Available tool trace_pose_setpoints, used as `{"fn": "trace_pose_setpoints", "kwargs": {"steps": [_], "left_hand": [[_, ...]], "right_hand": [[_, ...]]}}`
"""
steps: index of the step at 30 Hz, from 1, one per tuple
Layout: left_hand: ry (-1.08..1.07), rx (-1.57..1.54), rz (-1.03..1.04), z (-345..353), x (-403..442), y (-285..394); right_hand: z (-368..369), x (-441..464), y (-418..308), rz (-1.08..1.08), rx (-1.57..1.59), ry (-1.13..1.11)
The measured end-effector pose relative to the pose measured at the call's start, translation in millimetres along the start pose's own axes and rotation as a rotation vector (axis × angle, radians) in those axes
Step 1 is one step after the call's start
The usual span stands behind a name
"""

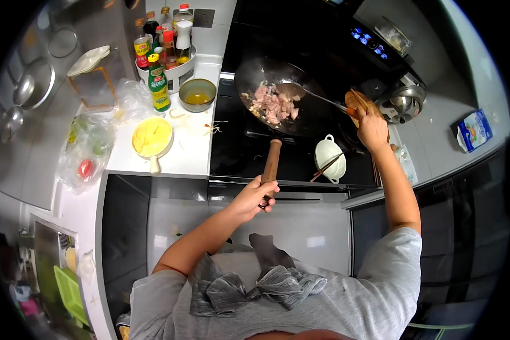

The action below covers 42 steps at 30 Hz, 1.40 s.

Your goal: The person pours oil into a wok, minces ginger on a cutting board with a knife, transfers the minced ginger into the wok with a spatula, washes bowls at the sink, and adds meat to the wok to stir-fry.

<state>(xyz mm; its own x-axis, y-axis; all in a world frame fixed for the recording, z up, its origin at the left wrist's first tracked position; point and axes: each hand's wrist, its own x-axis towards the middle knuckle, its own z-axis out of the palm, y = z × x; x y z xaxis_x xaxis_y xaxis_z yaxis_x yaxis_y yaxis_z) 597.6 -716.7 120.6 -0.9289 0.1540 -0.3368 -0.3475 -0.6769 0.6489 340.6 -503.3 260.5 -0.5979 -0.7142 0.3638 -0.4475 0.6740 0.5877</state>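
White bench [191, 156] on your left, black glass stove [232, 156] beside it, grey floor tiles [178, 226] below. Wok [317, 107] sits on the stove, meat pieces [275, 106] gathered toward its left side. Your left hand [258, 198] is closed around the wok's wooden handle [272, 161], near its end. Your right hand [370, 126] grips the orange part of a long metal spatula [324, 100]; the spatula's head is in the wok, next to the meat. Round wooden lid [365, 105] right by that hand; can't tell if they touch. White two-handled bowl [330, 158] on the stove, right of the wok handle, dark chopsticks [326, 166] lying across it. On the bench: glass bowl [198, 95] with some yellowish liquid, green-labelled bottle [158, 85] upright just beside it, yellow-filled dish [152, 137] with a short handle nearer you, plastic bag [85, 150] further left with something red inside. More bottles [167, 42] stand in a white holder [180, 72] behind.
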Motion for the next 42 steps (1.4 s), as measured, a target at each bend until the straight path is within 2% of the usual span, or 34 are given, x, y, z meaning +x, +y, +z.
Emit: {"fn": "trace_pose_setpoints", "kwargs": {"steps": [3,4,6,9,13,14,16,19,21,22,24,26,31,35,38,42], "left_hand": [[0.001,-0.005,-0.007,2,-2,1],[0.006,-0.01,-0.003,2,-2,2],[-0.007,-0.013,-0.006,0,0,1],[-0.017,-0.017,-0.007,-2,0,0],[-0.011,-0.009,-0.01,0,0,0],[-0.015,-0.009,-0.007,0,0,0],[-0.024,-0.015,-0.008,-2,1,-1],[-0.025,-0.02,-0.005,-2,0,0],[-0.03,-0.029,-0.008,-1,0,-1],[-0.033,-0.041,-0.004,0,0,-1],[-0.041,-0.027,-0.003,-1,2,-2],[-0.046,-0.01,0.001,0,1,-3],[0.003,-0.019,0.002,4,-1,3],[0.003,-0.011,0.001,3,-1,0],[0.015,-0.003,-0.005,5,-3,1],[0.002,-0.01,-0.007,6,-1,0]], "right_hand": [[-4,0,-16,0.02,-0.076,-0.07],[-1,0,-26,-0.037,-0.074,-0.15],[9,-2,-48,-0.095,0.076,-0.325],[-17,-13,-66,-0.099,0.231,-0.451],[-49,-31,-38,-0.164,0.213,-0.326],[-50,-33,-24,-0.097,0.283,-0.27],[-115,-29,-15,-0.029,0.323,-0.351],[-126,-36,-10,-0.091,0.357,-0.397],[-103,-38,-29,-0.172,0.33,-0.421],[-88,-31,-47,-0.152,0.276,-0.544],[-62,-20,-78,-0.065,0.276,-0.583],[-32,-7,-85,0.008,0.357,-0.523],[-20,-8,-76,0.297,0.523,-0.462],[15,9,-86,0.395,0.538,-0.4],[35,19,-106,0.368,0.615,-0.379],[37,2,-95,0.042,0.689,-0.277]]}}
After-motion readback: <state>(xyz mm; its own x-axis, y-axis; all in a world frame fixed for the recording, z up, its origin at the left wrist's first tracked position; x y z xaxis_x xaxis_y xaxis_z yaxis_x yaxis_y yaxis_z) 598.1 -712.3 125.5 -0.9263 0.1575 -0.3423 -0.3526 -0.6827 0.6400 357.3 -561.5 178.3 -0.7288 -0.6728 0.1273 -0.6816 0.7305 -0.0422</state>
